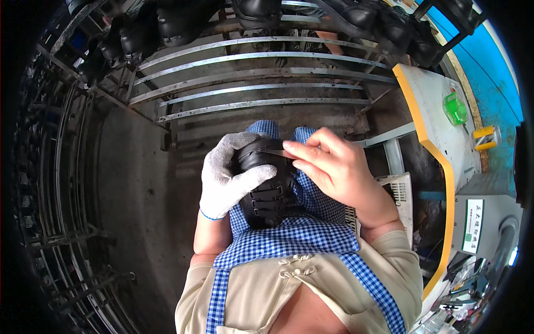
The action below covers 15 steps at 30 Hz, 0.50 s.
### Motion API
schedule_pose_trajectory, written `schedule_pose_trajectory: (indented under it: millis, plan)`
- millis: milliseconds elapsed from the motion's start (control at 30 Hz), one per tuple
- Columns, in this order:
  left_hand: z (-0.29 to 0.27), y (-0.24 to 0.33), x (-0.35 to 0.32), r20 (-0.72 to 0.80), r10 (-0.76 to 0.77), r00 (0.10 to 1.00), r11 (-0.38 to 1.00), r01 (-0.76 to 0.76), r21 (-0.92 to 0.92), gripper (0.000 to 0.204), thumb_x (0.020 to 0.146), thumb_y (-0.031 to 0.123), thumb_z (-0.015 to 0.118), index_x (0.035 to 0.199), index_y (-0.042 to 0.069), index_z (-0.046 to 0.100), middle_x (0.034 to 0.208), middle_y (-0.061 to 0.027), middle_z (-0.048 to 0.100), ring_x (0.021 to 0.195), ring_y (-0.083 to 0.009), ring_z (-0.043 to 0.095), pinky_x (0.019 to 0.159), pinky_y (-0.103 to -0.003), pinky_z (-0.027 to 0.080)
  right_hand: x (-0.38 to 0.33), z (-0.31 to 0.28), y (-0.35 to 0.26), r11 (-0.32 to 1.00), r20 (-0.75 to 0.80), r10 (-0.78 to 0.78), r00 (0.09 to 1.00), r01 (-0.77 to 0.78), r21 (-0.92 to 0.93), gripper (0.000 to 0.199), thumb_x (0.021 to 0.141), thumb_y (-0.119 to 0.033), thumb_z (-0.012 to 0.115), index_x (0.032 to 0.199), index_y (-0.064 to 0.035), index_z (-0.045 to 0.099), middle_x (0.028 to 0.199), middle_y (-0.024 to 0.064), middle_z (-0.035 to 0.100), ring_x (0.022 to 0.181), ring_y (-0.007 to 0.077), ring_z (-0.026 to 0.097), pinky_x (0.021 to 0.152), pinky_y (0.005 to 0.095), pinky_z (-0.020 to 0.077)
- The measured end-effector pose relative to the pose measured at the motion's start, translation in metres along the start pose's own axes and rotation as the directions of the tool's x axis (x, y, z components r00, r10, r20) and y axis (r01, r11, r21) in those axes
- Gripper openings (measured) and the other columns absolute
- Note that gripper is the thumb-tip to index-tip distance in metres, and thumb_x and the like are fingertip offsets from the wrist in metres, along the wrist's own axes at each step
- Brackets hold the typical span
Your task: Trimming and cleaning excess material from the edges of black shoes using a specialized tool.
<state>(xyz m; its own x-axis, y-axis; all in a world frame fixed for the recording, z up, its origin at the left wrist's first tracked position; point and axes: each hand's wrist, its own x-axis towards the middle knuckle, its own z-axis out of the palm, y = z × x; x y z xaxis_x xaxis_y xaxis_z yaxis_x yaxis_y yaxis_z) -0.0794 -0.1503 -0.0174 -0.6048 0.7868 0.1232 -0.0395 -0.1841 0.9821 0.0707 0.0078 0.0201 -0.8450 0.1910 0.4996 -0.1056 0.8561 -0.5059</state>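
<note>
A black lace-up shoe (266,201) rests on my lap over the blue-and-white checked apron (289,238), its laced part nearer to my body. My left hand (221,177), in a whitish knitted glove, is wrapped round the shoe's far end from the left. Bare, my right hand (340,168) pinches a thin, pointed, blade-like tool (273,152) between thumb and fingers. The tool's tip points left and lies at the shoe's upper near my gloved fingers. Whether it touches the leather I cannot tell.
Ahead stands a metal rack (261,104) with several black shoes (186,22) on top. More racks line the left. At right is a white table with a yellow edge (446,167), carrying a green item (455,109) and a yellow roll (486,138). A pale plastic crate (401,192) sits beneath.
</note>
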Motion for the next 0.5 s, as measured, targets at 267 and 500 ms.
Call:
schedule_pose_trajectory:
  millis: [267,500]
  plan:
    - [0.003,0.003,0.006,0.139,0.066,0.988,0.972,-0.095,0.214,0.048,0.068,0.014,0.086,0.107,-0.002,0.064,0.097,-0.0102,0.068,0.088,-0.0154,0.065,0.081,-0.029,0.053,0.036,-0.012,0.015,0.949,0.127,-0.313,0.941,0.315,-0.001,0.014,0.077,-0.01,0.072,0.089,-0.0062,0.067,0.078,0.0033,0.055,0.058,0.0174,0.061,0.049,0.03,0.0498]
    - [0.007,0.005,0.007,0.139,-0.07,0.988,0.985,0.046,0.168,0.054,0.061,0.011,0.09,0.105,-0.003,0.062,0.097,-0.0088,0.066,0.089,-0.0132,0.063,0.083,-0.028,0.052,0.039,-0.024,0.006,0.852,0.261,-0.421,0.868,0.478,-0.215,0.007,0.078,-0.012,0.066,0.08,-0.0053,0.064,0.081,0.0028,0.056,0.059,0.0142,0.06,0.047,0.0267,0.0492]
